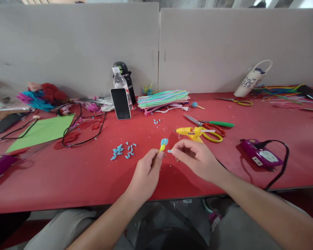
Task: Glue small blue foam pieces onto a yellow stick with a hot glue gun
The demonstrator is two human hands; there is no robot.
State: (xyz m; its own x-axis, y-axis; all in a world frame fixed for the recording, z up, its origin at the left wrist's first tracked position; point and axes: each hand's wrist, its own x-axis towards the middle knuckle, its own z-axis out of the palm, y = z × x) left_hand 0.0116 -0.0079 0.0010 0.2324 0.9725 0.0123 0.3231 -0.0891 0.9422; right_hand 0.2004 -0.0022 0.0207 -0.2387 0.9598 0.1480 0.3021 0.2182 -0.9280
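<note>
Between thumb and fingers, my left hand (146, 171) pinches a small yellow piece topped with blue fuzzy bits, which looks like a pipe-cleaner flower (164, 142). Just right of it, my right hand (195, 158) pinches a short blue pipe-cleaner piece (169, 151), its tip pointing toward the flower without clearly touching it. Left of my hands, several cut blue pieces (118, 151) lie in a loose pile on the red table (94, 184). Behind my right hand stands a yellow glue gun (189, 131) with a clear glue stick in its back end.
Scissors (211, 135) and a green-handled tool (221, 123) lie beyond the glue gun. A phone (120, 104) leans against a bottle (119, 80). Pipe cleaners (163, 99) are bundled at the back. A purple power box (261, 154) with a black cable sits right; green paper (43, 131) lies left.
</note>
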